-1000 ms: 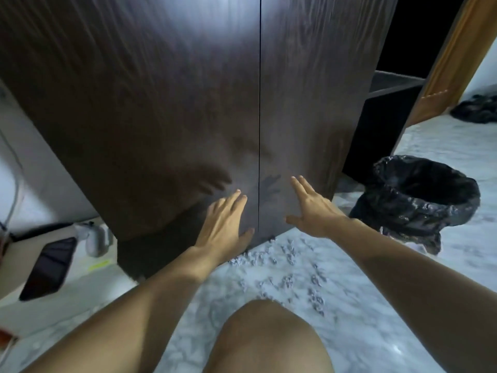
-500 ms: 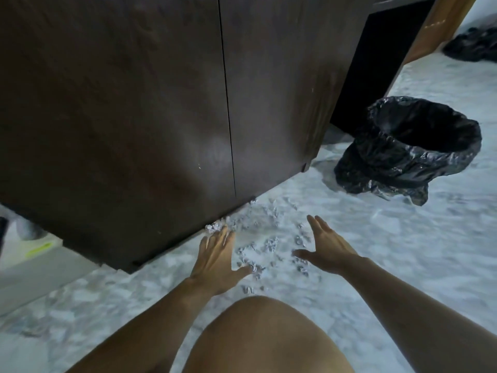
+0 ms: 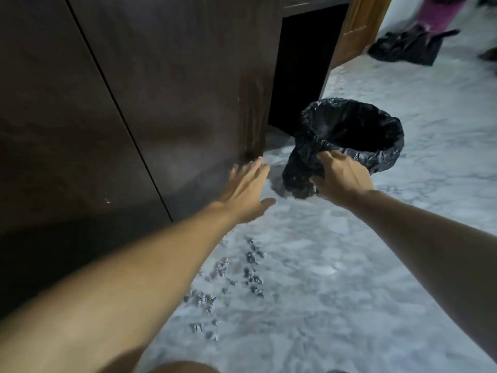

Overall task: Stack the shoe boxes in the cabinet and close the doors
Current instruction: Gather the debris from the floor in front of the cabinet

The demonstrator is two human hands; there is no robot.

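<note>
Your left hand (image 3: 246,192) was open, with its fingers straight, in the middle of the frame. It was blurred, so you could not tell if the tips touched the wood. Your right hand (image 3: 343,179) was open too, fingers loose, and it held nothing. It hung in front of the black bin (image 3: 357,130) at the middle right.

The cabinet doors (image 3: 129,98) filled the upper left of the frame. Both looked shut, with only a thin dark line between them. No shoe boxes showed, so they were most likely inside, behind the doors.

The job looked almost done. To end it well, you would check that both doors sat flat and even, and give a soft push with a flat palm near the line if one stuck out. You would keep your right hand away from the bin so you did not knock it over.

A second before, both your palms were flat on the doors, one on each side of the line. Then they came off the wood, and your view swung to the right, toward the bin and the pale floor (image 3: 349,292).
</note>
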